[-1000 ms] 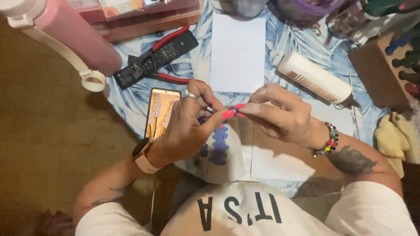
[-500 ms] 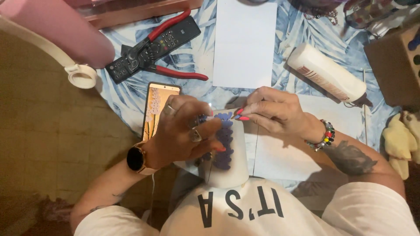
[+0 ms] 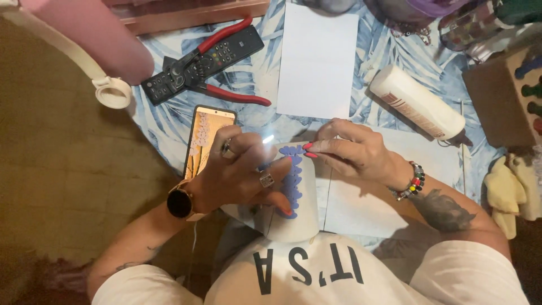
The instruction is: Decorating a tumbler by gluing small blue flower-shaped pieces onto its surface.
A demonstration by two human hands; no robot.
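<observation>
Leaf-print tablecloth (image 3: 169,121) underneath; my left hand (image 3: 240,178) grips the white mug (image 3: 302,217), my right hand (image 3: 353,152) pinches a purple decal (image 3: 292,169), which could crease if the mug rolls.

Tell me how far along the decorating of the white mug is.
Done: a column of purple petal shapes runs down the white mug. In hand: left hand steadies the mug, right hand presses at the column's top. What remains cannot be told.

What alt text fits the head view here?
A left hand steadies a white mug with purple petal shapes while the right hand presses near its top, over a blue leaf-print cloth holding a phone and red-handled pliers.
</observation>
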